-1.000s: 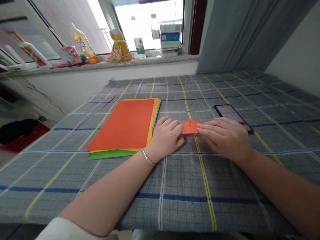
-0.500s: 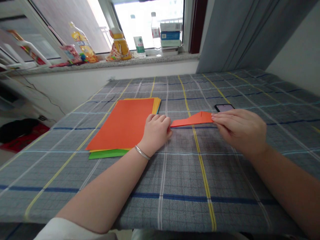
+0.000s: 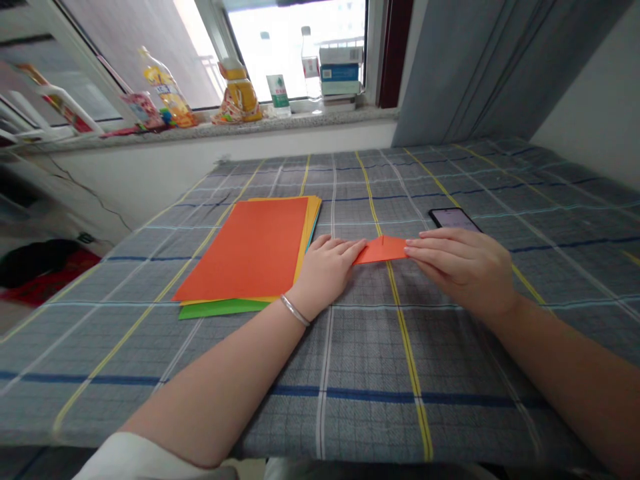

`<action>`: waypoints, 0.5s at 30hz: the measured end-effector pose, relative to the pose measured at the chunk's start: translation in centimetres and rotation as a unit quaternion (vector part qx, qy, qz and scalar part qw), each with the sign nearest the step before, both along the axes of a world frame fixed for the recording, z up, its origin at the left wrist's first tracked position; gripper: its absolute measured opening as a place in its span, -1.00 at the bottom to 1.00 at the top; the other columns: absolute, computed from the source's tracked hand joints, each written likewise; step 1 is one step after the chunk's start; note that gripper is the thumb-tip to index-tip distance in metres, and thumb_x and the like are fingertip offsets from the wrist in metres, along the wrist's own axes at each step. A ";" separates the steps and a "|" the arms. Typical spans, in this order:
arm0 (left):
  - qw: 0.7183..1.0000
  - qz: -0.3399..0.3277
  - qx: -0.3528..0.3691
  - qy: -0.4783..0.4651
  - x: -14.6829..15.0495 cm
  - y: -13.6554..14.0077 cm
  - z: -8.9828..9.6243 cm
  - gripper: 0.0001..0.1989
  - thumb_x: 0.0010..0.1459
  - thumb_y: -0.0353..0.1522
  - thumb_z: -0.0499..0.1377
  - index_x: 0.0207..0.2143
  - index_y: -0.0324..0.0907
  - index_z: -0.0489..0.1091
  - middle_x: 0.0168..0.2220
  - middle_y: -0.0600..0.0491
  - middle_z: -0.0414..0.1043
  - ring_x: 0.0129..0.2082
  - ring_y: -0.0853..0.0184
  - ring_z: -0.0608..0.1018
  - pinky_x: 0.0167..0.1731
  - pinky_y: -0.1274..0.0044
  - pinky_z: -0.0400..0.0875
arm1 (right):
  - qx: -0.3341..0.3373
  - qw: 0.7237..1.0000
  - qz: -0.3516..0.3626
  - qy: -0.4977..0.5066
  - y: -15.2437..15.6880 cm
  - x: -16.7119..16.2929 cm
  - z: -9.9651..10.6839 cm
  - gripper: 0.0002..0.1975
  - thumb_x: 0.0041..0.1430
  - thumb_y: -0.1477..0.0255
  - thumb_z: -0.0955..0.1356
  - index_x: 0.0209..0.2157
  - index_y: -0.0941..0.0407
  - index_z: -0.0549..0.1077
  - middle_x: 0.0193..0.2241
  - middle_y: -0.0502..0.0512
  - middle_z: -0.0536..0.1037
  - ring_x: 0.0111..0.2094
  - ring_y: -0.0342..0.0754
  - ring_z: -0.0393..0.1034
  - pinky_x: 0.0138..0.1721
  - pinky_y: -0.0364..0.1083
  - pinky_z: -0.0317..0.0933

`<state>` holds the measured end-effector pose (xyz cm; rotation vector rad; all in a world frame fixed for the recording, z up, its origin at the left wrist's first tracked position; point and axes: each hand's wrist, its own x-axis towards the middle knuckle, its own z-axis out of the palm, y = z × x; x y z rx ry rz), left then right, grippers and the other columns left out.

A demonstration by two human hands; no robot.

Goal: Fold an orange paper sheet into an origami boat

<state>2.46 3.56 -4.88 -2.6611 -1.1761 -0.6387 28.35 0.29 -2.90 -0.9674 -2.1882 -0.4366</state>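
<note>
Between my two hands is a folded orange paper (image 3: 383, 250), a narrow strip with a low peak along its top edge and a short crease there. My left hand (image 3: 330, 270), with a silver bangle at the wrist, is closed on the strip's left end, which its fingers cover. The right end is pinched between the thumb and fingers of my right hand (image 3: 463, 270). To the left of my left hand lies a stack of coloured paper (image 3: 250, 247), orange on top, with yellow and green edges showing beneath.
A phone (image 3: 454, 219) lies just behind my right hand. The checked tablecloth (image 3: 370, 360) covers the table. Along the windowsill (image 3: 200, 133) stand bottles, a paper cup (image 3: 278, 93) and stacked boxes (image 3: 341, 73). A grey curtain (image 3: 480, 67) hangs at the right.
Both hands have moved closer together along the orange strip. My left hand has slid right and now covers more of it; my right hand has shifted left and slightly down, showing more of the phone.
</note>
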 end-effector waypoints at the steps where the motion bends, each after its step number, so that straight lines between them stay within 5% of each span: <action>1: 1.000 0.013 -0.010 -0.015 -0.1 0.1 -0.1 -0.57 0.25 -0.49 0.05 0.16 -0.15 0.32 0.11 -0.05 0.46 0.04 0.20 0.51 0.12 0.25 0.30 | -0.007 1.000 -0.011 0.014 0.1 0.1 0.0 -0.80 0.21 0.47 0.36 -0.18 -0.03 0.59 -0.16 0.00 0.65 -0.08 0.03 0.51 -0.02 0.04 0.35; 4: 0.987 0.049 -0.070 -0.133 -0.3 0.6 -0.3 -0.59 0.29 -0.45 0.01 0.17 -0.15 0.32 0.10 -0.05 0.46 0.04 0.22 0.52 0.05 0.33 0.38 | -0.042 0.991 -0.060 0.112 0.9 0.3 -0.5 -0.69 0.21 0.47 0.34 -0.02 0.00 0.52 -0.08 0.10 0.61 -0.04 0.09 0.49 -0.03 0.10 0.37; 6: 0.955 0.057 -0.150 -0.249 -0.2 0.8 -0.2 -0.64 0.33 -0.35 -0.02 0.10 -0.17 0.38 0.00 -0.04 0.53 -0.04 0.23 0.55 -0.05 0.37 0.44 | -0.093 0.966 -0.072 0.231 1.6 0.2 -1.2 -0.49 0.16 0.44 0.36 0.17 0.00 0.35 0.04 0.19 0.53 -0.03 0.11 0.48 -0.17 0.08 0.45; 8: 0.897 0.043 -0.261 -0.353 0.2 0.8 0.0 -0.62 0.34 -0.25 -0.05 0.00 -0.23 0.44 -0.12 -0.05 0.57 -0.12 0.23 0.58 -0.14 0.42 0.47 | -0.171 0.932 -0.044 0.316 2.2 0.0 -2.1 -0.39 0.13 0.40 0.39 0.22 -0.01 0.26 0.08 0.24 0.49 -0.04 0.12 0.48 -0.29 0.03 0.47; 12: 0.767 -0.011 -0.456 -0.451 1.3 0.1 0.2 -0.57 0.30 -0.21 0.00 0.06 -0.27 0.38 -0.14 -0.11 0.57 -0.24 0.24 0.59 -0.32 0.46 0.49 | -0.330 0.886 0.034 0.325 2.6 -0.8 -3.6 -0.51 0.17 0.33 0.37 0.15 0.02 0.34 0.01 0.27 0.54 -0.03 0.12 0.49 -0.29 0.02 0.47; 15: 0.711 -0.058 -0.515 -0.475 1.9 -0.5 -0.1 -0.59 0.27 -0.22 0.05 0.08 -0.23 0.36 -0.11 -0.11 0.57 -0.22 0.22 0.59 -0.27 0.41 0.51 | -0.450 0.830 0.093 0.316 2.5 -1.8 -4.1 -0.47 0.23 0.32 0.33 0.22 0.04 0.25 -0.08 0.24 0.60 -0.05 0.08 0.51 -0.26 0.02 0.46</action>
